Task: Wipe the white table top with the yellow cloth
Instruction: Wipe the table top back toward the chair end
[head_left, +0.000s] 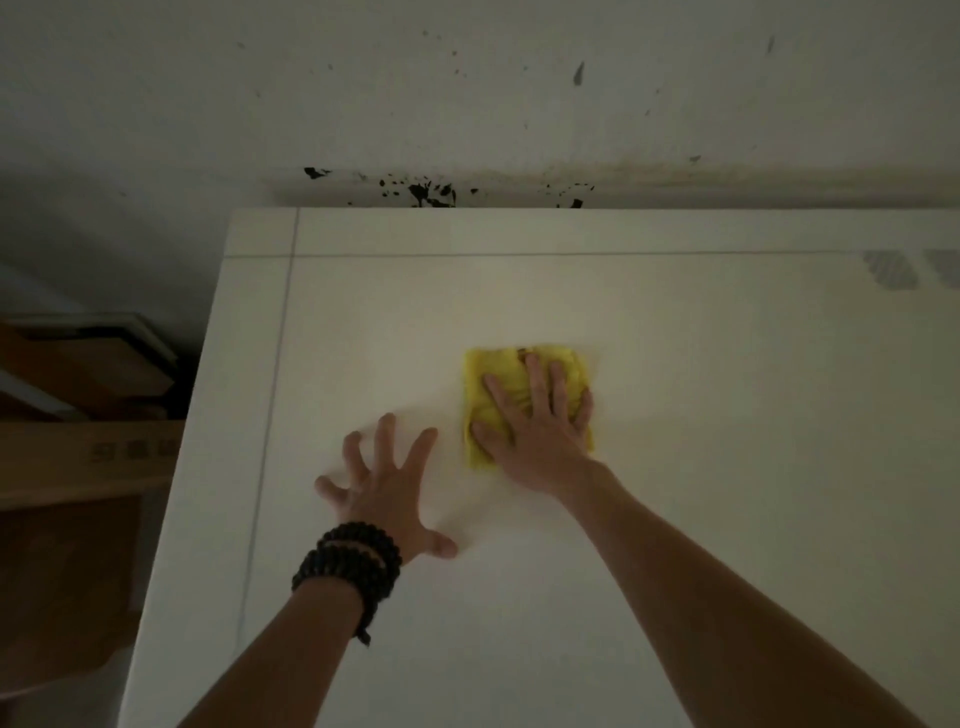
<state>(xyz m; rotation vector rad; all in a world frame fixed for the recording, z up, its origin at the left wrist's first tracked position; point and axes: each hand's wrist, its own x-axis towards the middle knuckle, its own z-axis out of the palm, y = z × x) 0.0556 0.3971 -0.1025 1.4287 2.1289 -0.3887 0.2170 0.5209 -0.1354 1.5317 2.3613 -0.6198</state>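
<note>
The white table top (701, 415) fills most of the head view, dimly lit. A folded yellow cloth (498, 371) lies flat on it near the middle. My right hand (535, 421) presses down on the cloth, palm flat, fingers spread and pointing away from me. To the cloth's left, my left hand (384, 488) rests on the bare table with fingers splayed and holds nothing. Dark bead bracelets circle my left wrist.
A stained white wall (467, 104) with black marks rises just behind the table's far edge. Left of the table, below its edge, are stacked cardboard boxes (88, 457) and flat items. Two grey smudges (893, 267) mark the far right of the table.
</note>
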